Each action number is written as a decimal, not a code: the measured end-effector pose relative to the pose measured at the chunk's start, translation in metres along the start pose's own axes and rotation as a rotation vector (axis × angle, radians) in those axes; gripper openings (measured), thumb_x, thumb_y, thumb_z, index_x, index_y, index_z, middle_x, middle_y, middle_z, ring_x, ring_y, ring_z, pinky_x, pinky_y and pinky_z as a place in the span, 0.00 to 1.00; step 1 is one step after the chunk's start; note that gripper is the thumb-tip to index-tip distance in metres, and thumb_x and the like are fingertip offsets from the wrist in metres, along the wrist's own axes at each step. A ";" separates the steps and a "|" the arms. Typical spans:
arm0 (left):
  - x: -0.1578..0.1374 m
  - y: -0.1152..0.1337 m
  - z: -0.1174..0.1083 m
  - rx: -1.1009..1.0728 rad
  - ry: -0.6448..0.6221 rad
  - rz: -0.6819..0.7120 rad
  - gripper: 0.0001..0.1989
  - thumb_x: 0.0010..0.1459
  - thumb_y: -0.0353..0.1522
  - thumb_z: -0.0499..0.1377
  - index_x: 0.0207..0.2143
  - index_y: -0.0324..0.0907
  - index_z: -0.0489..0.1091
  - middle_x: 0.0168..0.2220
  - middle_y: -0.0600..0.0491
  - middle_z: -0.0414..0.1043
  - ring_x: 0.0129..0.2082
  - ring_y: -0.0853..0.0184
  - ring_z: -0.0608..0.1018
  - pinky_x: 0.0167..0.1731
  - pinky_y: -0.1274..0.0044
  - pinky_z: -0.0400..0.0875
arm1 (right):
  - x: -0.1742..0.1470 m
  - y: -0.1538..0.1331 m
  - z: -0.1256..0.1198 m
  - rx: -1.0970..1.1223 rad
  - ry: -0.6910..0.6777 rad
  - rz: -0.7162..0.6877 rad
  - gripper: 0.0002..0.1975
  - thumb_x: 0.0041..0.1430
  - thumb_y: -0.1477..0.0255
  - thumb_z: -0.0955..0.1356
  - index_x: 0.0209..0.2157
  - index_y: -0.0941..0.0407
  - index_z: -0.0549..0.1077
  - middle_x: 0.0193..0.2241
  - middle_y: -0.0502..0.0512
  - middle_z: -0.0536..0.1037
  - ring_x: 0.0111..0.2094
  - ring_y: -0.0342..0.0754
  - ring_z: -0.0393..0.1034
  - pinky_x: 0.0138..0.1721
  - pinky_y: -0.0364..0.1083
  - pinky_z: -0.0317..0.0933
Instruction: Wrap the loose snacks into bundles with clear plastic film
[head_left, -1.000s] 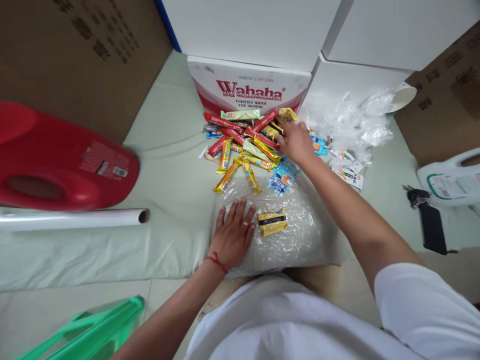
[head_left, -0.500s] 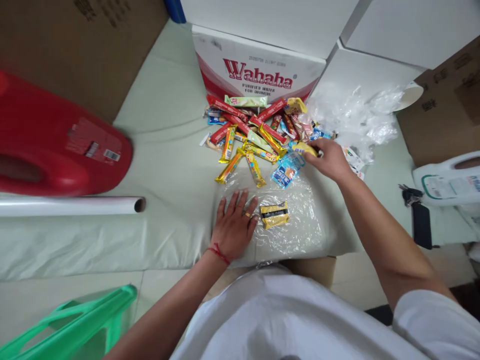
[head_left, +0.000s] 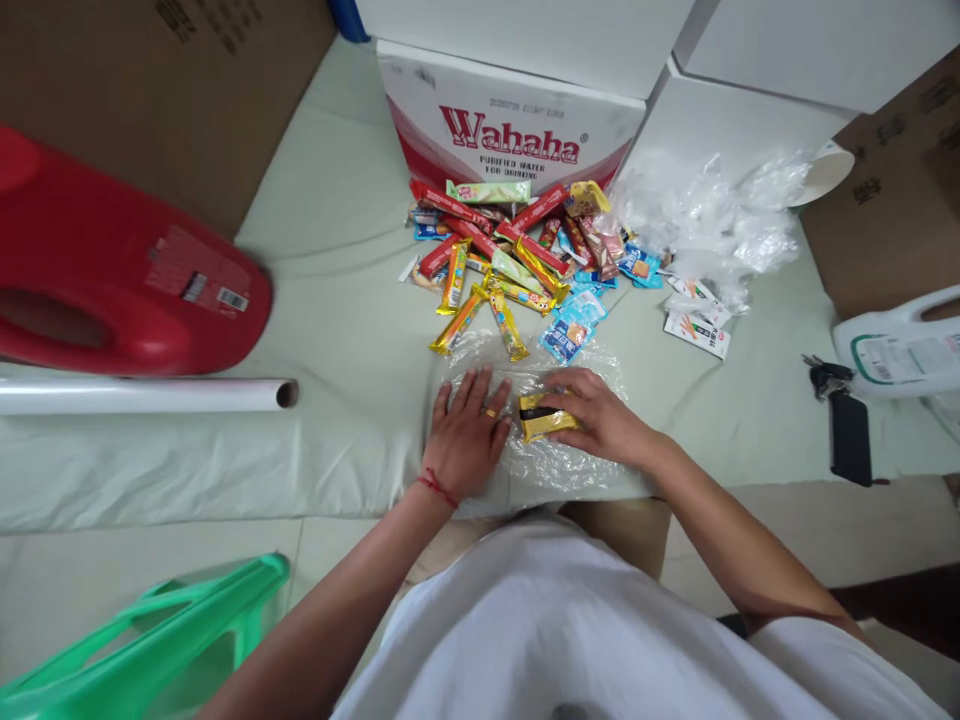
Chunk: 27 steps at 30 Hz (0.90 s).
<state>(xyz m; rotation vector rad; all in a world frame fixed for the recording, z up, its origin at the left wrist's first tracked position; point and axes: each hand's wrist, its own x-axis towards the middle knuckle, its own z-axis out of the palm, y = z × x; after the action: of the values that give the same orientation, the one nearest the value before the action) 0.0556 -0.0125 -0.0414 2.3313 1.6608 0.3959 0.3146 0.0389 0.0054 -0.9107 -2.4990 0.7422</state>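
Counter (head_left: 337,300) carries clear plastic (head_left: 547,470) at its front edge, could bunch if left hand (head_left: 466,435), flat and spread, drags; right hand (head_left: 600,415) curls over yellow packet (head_left: 534,427) on it, grip unclear; nudging could skew it.

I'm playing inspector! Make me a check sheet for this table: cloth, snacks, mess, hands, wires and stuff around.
Surface: pale green cloth, wrinkled
Job's things: yellow packet over clear film; snack pile beyond
Clutter: crumpled plastic, keys at right
Hands: left hand palm down, right hand touching packet; grip unclear
Cables: nothing seen
Surroundings: red jug left, white jug right, cardboard box behind snacks, green stool lower left
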 end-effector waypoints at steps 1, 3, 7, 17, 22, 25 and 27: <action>-0.001 -0.003 0.000 -0.028 0.029 -0.001 0.27 0.74 0.38 0.49 0.72 0.43 0.62 0.76 0.40 0.53 0.76 0.47 0.58 0.72 0.49 0.54 | -0.005 -0.003 -0.004 -0.005 0.029 0.011 0.26 0.68 0.56 0.71 0.63 0.48 0.71 0.63 0.65 0.71 0.64 0.62 0.66 0.63 0.65 0.63; -0.005 -0.009 -0.002 -0.091 0.120 0.008 0.27 0.74 0.37 0.50 0.71 0.41 0.61 0.77 0.39 0.51 0.76 0.48 0.58 0.72 0.53 0.58 | -0.021 -0.013 -0.013 -0.018 0.112 0.065 0.28 0.68 0.57 0.72 0.66 0.46 0.68 0.64 0.65 0.70 0.64 0.62 0.66 0.63 0.65 0.65; -0.030 -0.025 -0.013 -0.141 0.331 0.183 0.28 0.72 0.34 0.55 0.72 0.43 0.57 0.76 0.41 0.54 0.74 0.48 0.61 0.70 0.57 0.64 | -0.080 -0.030 -0.016 -0.050 0.154 0.152 0.30 0.67 0.58 0.72 0.68 0.43 0.66 0.57 0.62 0.76 0.59 0.62 0.72 0.58 0.64 0.70; -0.088 -0.048 -0.017 -0.030 -0.067 0.611 0.28 0.66 0.36 0.66 0.66 0.58 0.67 0.70 0.49 0.67 0.74 0.52 0.63 0.74 0.50 0.51 | -0.181 -0.034 0.037 -0.201 0.223 0.273 0.28 0.71 0.72 0.67 0.68 0.38 0.68 0.59 0.57 0.80 0.57 0.61 0.77 0.57 0.69 0.74; -0.087 -0.049 -0.014 -0.097 0.081 0.607 0.15 0.70 0.27 0.58 0.54 0.49 0.77 0.60 0.49 0.78 0.69 0.58 0.71 0.73 0.55 0.59 | -0.176 -0.040 0.030 -0.083 0.321 0.320 0.22 0.71 0.72 0.66 0.59 0.35 0.76 0.51 0.52 0.84 0.49 0.60 0.80 0.48 0.67 0.78; -0.085 -0.047 -0.019 -0.254 0.107 0.523 0.11 0.70 0.28 0.57 0.47 0.45 0.78 0.57 0.47 0.80 0.63 0.60 0.77 0.70 0.59 0.66 | -0.163 -0.040 0.008 0.007 0.284 0.307 0.16 0.72 0.70 0.66 0.55 0.39 0.79 0.47 0.52 0.85 0.46 0.58 0.81 0.49 0.65 0.76; -0.082 -0.044 -0.024 -0.368 0.096 0.409 0.10 0.69 0.28 0.56 0.44 0.44 0.77 0.55 0.46 0.81 0.59 0.61 0.81 0.67 0.62 0.71 | -0.147 -0.039 -0.011 0.076 0.243 0.303 0.12 0.72 0.69 0.66 0.51 0.42 0.79 0.44 0.53 0.85 0.45 0.56 0.80 0.49 0.62 0.76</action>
<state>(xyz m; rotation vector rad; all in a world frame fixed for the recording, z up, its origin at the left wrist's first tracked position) -0.0176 -0.0749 -0.0409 2.3761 1.0217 0.8257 0.4070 -0.0820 0.0125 -1.2861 -2.1336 0.7608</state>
